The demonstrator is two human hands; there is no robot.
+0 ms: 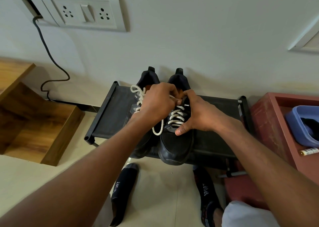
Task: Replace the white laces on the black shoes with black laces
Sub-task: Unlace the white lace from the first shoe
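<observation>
Your left hand pinches the ropy white lace at the top eyelets; your right hand curls round the right black shoe – both matte shoes sit on a black fabric rack. At 3 o'clock, a blue tub holds dark cloth.

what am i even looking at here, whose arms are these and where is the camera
There is no machine here. The one picture comes from a camera worn on a person's head, looking forward and down, so the arms are the wearer's own. Two black shoes stand on a low black rack against the wall, both with white laces. The left hand pinches the lace at the top of the right-side shoe; the right hand steadies that shoe. The socked feet below are the wearer's.
</observation>
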